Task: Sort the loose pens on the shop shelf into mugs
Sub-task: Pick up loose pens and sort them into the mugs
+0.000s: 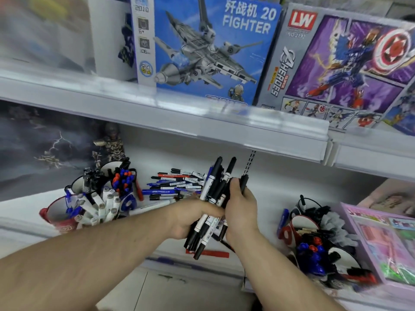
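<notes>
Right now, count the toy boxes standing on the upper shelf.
2 clear: the blue fighter jet box at centre and the purple heroes box to its right. Blurred items left may hide more.

the pens (211, 198) have smooth plastic barrels, white or black, with a slight sheen. the red mug (58, 218) looks glazed and glossy. the shelf (265, 182) is smooth white painted metal, its edge strip (170, 122) clear shiny plastic. the fighter box (215, 48) is glossy printed cardboard.
</notes>
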`<action>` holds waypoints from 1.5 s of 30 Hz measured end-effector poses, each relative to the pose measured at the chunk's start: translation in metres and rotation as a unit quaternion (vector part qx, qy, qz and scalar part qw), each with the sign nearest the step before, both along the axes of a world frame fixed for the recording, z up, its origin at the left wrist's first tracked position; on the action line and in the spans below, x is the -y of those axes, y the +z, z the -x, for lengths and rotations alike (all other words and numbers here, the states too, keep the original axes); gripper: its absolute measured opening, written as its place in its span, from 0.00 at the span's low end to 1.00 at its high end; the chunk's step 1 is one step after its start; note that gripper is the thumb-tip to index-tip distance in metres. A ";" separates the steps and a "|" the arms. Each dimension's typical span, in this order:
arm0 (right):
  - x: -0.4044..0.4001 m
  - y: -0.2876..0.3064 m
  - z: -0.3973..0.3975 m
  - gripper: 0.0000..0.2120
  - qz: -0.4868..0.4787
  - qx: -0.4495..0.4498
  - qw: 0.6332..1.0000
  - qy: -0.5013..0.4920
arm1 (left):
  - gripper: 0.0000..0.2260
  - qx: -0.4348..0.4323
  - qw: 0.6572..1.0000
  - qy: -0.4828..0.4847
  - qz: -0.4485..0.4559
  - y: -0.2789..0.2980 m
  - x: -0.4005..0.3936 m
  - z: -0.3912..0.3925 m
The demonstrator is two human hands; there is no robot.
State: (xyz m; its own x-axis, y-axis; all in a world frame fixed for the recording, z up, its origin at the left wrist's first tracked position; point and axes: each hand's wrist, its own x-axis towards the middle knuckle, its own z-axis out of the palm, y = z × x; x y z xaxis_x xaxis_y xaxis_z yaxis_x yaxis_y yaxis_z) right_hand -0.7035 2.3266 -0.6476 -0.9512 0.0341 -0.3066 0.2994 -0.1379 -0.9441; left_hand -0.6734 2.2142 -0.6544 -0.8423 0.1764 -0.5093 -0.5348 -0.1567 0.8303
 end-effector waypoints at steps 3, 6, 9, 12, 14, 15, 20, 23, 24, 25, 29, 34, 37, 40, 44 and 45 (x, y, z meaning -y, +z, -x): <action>0.007 -0.005 -0.002 0.13 0.021 0.028 0.999 0.015 | 0.07 0.004 1.000 -0.001 0.013 0.001 0.015 -0.010; 0.013 -0.009 -0.005 0.22 0.021 0.063 0.997 0.045 | 0.06 0.001 1.000 0.008 0.010 0.002 0.025 -0.016; 0.012 -0.014 -0.011 0.17 -0.019 0.035 0.997 0.064 | 0.06 -0.012 0.999 0.032 0.011 0.003 0.033 -0.021; 0.011 -0.014 -0.023 0.19 -0.053 0.007 0.993 0.104 | 0.09 -0.019 0.999 0.047 0.014 0.001 0.037 -0.025; 0.015 -0.015 -0.027 0.17 -0.065 -0.025 0.989 0.131 | 0.10 -0.019 0.998 0.053 0.018 -0.002 0.039 -0.028; 0.017 -0.015 -0.027 0.15 -0.079 -0.035 0.986 0.143 | 0.10 -0.021 0.998 0.053 0.017 -0.005 0.039 -0.029; 0.024 -0.017 -0.030 0.14 -0.091 -0.027 0.982 0.166 | 0.13 -0.025 0.998 0.062 0.017 -0.007 0.048 -0.037; 0.028 -0.015 -0.036 0.15 -0.086 0.004 0.983 0.163 | 0.14 -0.027 0.998 0.059 0.012 -0.011 0.053 -0.039; 0.029 -0.016 -0.037 0.16 -0.080 0.014 0.984 0.159 | 0.08 -0.026 0.998 0.063 0.010 -0.010 0.053 -0.041; 0.030 -0.017 -0.038 0.15 -0.074 0.022 0.985 0.152 | 0.04 -0.024 0.997 0.066 0.012 -0.009 0.053 -0.042; 0.025 -0.020 -0.035 0.13 -0.064 0.043 0.991 0.113 | 0.02 -0.011 0.998 0.067 0.018 -0.006 0.053 -0.045; -0.010 -0.006 -0.016 0.08 -0.051 0.041 0.998 -0.008 | 0.04 -0.004 0.997 0.065 0.050 -0.005 0.044 -0.038; -0.036 0.004 -0.004 0.08 -0.053 0.029 0.996 -0.069 | 0.08 -0.009 0.999 0.001 0.052 0.000 0.027 -0.027; -0.062 0.010 0.010 0.08 -0.090 0.000 0.992 -0.088 | 0.07 -0.015 0.996 -0.051 0.074 0.007 0.005 -0.015; -0.106 0.023 0.042 0.15 -0.194 -0.038 0.977 -0.082 | 0.04 -0.028 0.996 -0.049 0.072 0.015 -0.028 0.004; -0.117 0.027 0.050 0.15 -0.207 -0.035 0.974 -0.082 | 0.03 -0.030 0.996 -0.047 0.068 0.016 -0.037 0.009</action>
State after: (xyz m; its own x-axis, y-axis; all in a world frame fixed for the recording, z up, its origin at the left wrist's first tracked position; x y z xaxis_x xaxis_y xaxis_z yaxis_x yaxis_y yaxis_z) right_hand -0.7540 2.4440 -0.6206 -0.9406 0.2941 -0.1694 0.2389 0.2190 -0.9460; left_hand -0.6829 2.2509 -0.6389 -0.8554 0.1881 -0.4826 -0.4900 0.0081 0.8717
